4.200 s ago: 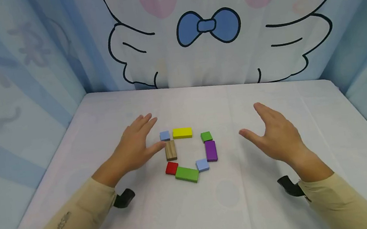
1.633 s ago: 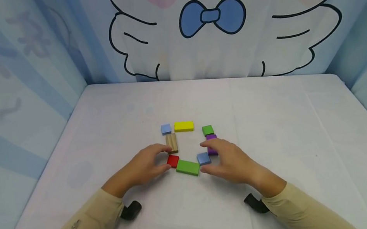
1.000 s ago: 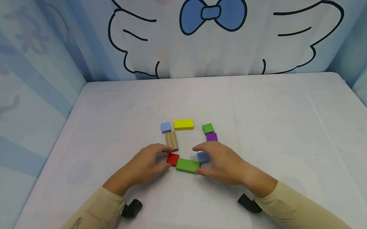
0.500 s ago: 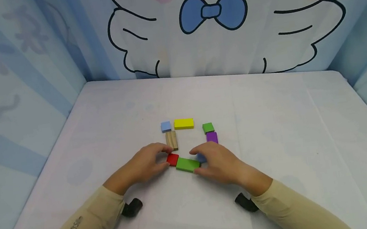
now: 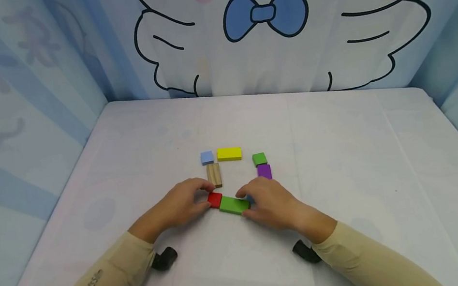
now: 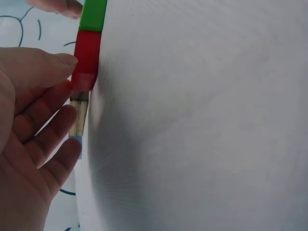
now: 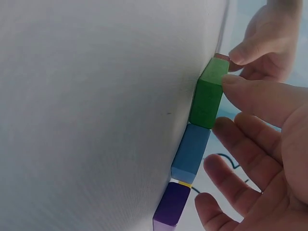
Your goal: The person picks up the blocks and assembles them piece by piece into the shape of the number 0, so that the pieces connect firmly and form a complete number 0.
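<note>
My left hand [image 5: 179, 203] pinches the red block [image 5: 215, 200] at its left end, thumb on the near side and index finger behind. The red block touches the long green block [image 5: 233, 205]. Around that block's right end, my right hand [image 5: 274, 205] closes thumb and index finger. A blue block [image 7: 191, 151], mostly covered by the right hand in the head view, adjoins the green one, with the purple block [image 7: 172, 203] beyond it. The wood-coloured block [image 5: 214, 175] lies just behind the left index finger. Remaining fingers of both hands stay loosely spread.
A light blue block [image 5: 206, 158], a yellow block [image 5: 229, 154] and a small green block [image 5: 259, 158] lie at the back of the ring of blocks. The white-covered table [image 5: 334, 143] extends around them, bounded by a patterned curtain [image 5: 280, 67].
Both hands have come in from above the table to the near blocks. The right hand has travelled left onto the green block's end. Lately the red block has shifted very slightly.
</note>
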`<state>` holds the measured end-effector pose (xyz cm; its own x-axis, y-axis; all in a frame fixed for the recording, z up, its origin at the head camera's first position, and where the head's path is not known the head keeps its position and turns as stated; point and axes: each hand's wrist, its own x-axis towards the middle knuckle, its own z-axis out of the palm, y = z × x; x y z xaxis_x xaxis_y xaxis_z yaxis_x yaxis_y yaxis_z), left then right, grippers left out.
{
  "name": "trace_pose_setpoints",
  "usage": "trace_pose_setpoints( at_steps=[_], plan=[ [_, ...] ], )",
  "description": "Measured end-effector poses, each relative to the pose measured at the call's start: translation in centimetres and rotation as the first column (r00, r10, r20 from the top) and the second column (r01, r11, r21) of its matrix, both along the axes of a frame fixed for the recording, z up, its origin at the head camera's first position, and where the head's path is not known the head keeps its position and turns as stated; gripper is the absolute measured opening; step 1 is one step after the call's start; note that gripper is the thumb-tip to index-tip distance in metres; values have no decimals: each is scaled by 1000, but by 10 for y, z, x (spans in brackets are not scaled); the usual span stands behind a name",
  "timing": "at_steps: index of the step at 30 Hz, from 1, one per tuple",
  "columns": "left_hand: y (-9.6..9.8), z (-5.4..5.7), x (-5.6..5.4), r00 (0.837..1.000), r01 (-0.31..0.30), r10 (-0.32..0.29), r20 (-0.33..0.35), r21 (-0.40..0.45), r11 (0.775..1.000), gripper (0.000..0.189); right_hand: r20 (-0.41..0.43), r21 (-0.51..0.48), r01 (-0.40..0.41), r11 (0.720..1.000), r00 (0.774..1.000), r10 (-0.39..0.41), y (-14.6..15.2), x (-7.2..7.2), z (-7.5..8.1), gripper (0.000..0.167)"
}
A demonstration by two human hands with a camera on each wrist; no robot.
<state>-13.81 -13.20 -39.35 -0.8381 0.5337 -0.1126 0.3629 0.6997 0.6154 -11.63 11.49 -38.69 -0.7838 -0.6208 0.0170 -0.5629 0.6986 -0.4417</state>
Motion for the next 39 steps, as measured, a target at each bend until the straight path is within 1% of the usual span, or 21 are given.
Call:
trace_pose_setpoints(
  at_steps=[9,14,20,28,33,39],
  plan=[
    [-2,-1,-2,1000,10,-10,-7,12,1000,36,-29,21,-10,1000,1000,11,-2,0,0,29],
    [-2,-1,-3,1000,6,-6,-7,9,1000,37,-36,30,-15,999,999,16,-2,0,1,29],
    [-2,-1,-4,1000,-2,2,13,-8,1000,36,-32,32,-22,999,999,23,-2,-1,3,28],
    [-4,-1,-3,1000,4,-3,26,-16,1000,34,-42,39,-31,999,999,32,-2,0,2,27],
    [-5,-2,-3,1000,16,-16,20,-17,1000,34,-51,53,-27,998,998,30,-2,3,2,27],
    [-5,-1,-3,1000,16,-15,25,-27,1000,34,-27,43,-23,999,999,25,-3,6,1,26]
  ],
)
